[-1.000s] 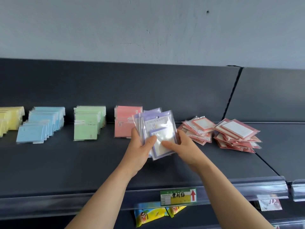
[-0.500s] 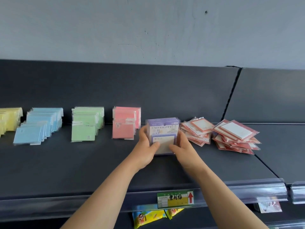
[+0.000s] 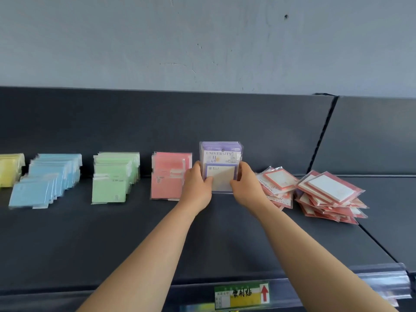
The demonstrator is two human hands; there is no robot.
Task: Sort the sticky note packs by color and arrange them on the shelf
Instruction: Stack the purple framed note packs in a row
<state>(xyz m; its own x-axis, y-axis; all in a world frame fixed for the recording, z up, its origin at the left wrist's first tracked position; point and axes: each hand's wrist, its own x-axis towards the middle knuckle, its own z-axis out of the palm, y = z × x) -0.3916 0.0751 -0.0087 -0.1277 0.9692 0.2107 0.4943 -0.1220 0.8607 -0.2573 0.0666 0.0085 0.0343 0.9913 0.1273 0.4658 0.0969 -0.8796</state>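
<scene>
Purple packs (image 3: 221, 163) are held upright on the shelf (image 3: 135, 244) between the pink row (image 3: 171, 176) and the red pile (image 3: 276, 188), gripped at each side by the left hand (image 3: 198, 188) and right hand (image 3: 246, 188). If released before being leaned back, they could easily be toppled forward or fanned out, tbh.

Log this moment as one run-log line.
phase: shelving | left hand: holds purple packs | right hand: holds same | spot: upright on shelf, beside pink stack
</scene>
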